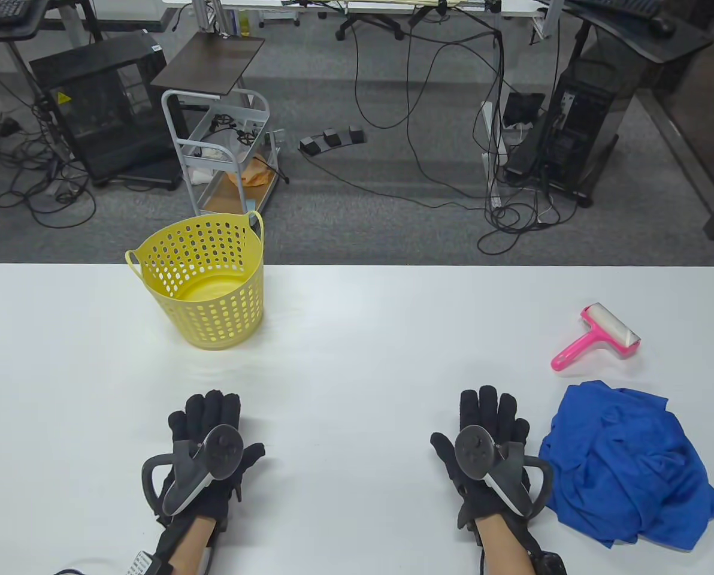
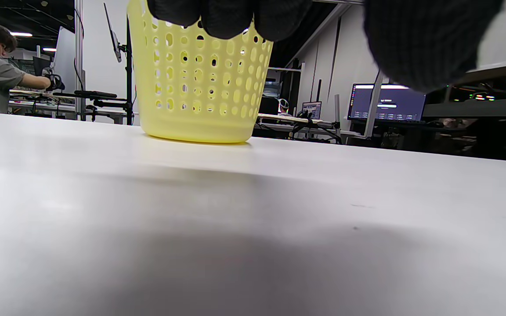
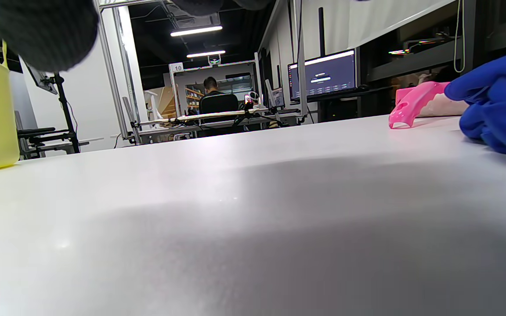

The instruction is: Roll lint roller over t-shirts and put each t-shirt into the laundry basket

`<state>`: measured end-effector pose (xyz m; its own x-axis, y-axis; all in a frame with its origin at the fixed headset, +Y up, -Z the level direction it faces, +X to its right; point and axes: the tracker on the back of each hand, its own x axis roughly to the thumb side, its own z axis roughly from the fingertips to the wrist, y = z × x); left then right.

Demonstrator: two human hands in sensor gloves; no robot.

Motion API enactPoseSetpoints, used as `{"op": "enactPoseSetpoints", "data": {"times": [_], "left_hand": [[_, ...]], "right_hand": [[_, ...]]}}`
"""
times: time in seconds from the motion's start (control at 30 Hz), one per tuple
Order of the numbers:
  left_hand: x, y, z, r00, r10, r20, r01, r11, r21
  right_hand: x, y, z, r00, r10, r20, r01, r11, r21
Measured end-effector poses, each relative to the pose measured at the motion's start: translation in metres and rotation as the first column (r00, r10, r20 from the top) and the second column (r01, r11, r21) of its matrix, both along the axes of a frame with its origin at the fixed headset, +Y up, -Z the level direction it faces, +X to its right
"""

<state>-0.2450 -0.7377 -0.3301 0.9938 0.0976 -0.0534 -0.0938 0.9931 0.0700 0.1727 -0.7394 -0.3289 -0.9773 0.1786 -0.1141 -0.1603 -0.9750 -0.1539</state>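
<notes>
A crumpled blue t-shirt (image 1: 626, 473) lies in a heap at the table's right front; its edge shows in the right wrist view (image 3: 499, 109). A pink lint roller (image 1: 596, 338) lies flat just behind it, handle toward me, also seen as the pink lint roller (image 3: 415, 105). The yellow perforated laundry basket (image 1: 204, 281) stands upright at the back left, empty, and fills the top of the left wrist view (image 2: 196, 74). My left hand (image 1: 210, 419) and my right hand (image 1: 489, 419) both rest flat on the table, fingers straight, holding nothing. The right hand lies just left of the shirt.
The white table (image 1: 357, 335) spans the view. Beyond its far edge are a metal cart (image 1: 225, 150), computer towers and floor cables. People sit at desks in the background of the wrist views.
</notes>
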Motion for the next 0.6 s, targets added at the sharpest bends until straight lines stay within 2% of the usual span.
{"op": "enactPoseSetpoints", "data": {"times": [0.1, 0.27, 0.37, 0.4, 0.47, 0.53, 0.6], "left_hand": [[0.0, 0.001, 0.0, 1.0, 0.008, -0.005, -0.008, 1.0, -0.001], [0.003, 0.002, 0.0, 1.0, 0.01, 0.003, -0.01, 1.0, 0.002], [0.005, 0.002, 0.0, 1.0, -0.002, 0.009, 0.002, 1.0, 0.001], [0.004, 0.002, 0.0, 1.0, 0.006, 0.008, -0.006, 1.0, -0.005], [0.004, 0.0, -0.001, 0.999, 0.031, 0.011, -0.031, 0.999, -0.013], [0.005, -0.002, -0.002, 0.999, 0.03, 0.014, -0.029, 0.999, -0.024], [0.005, -0.001, -0.002, 1.0, 0.021, 0.015, -0.021, 1.0, -0.022]], "right_hand": [[0.008, 0.005, -0.001, 0.999, 0.022, 0.036, -0.023, 1.0, 0.005], [0.046, 0.018, -0.011, 0.976, 0.077, 0.202, -0.061, 0.995, -0.082], [0.073, 0.021, -0.016, 0.923, 0.174, 0.342, -0.113, 0.975, -0.191], [0.082, 0.019, -0.016, 0.886, 0.222, 0.408, -0.136, 0.964, -0.228], [0.101, 0.011, -0.019, 0.815, 0.355, 0.459, -0.181, 0.907, -0.379], [0.117, 0.003, -0.019, 0.771, 0.406, 0.49, -0.176, 0.876, -0.449], [0.127, -0.003, -0.018, 0.762, 0.374, 0.529, -0.12, 0.883, -0.453]]}}
